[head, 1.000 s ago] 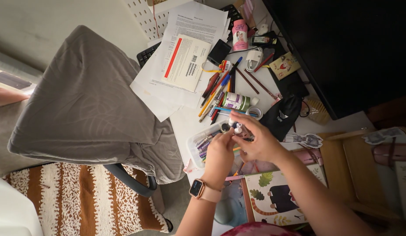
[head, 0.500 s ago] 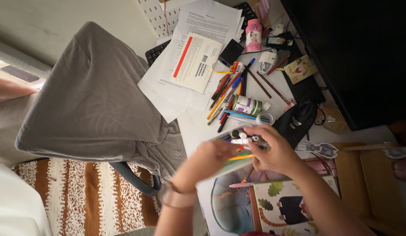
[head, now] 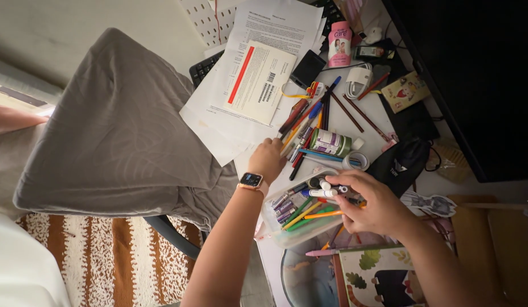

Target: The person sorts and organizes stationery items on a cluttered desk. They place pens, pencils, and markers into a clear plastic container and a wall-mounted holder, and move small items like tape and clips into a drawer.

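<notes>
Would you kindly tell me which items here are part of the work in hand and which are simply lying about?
In hand:
left hand reaching the loose pens
right hand gripping markers
clear plastic box of pens

Lying about:
papers
green tube
tape roll
pink bottle
grey-draped chair

We see a clear plastic container (head: 278, 219) under our right hand (head: 373, 206), tilted and crammed with markers and pens (head: 302, 211) in purple, yellow, green and orange, their caps pointing toward the fingers. Just beyond our left hand (head: 268, 160), a loose fan of pens and pencils (head: 307, 122) lies flat on the white desk, red, blue and yellow, touching the fingertips.
</notes>
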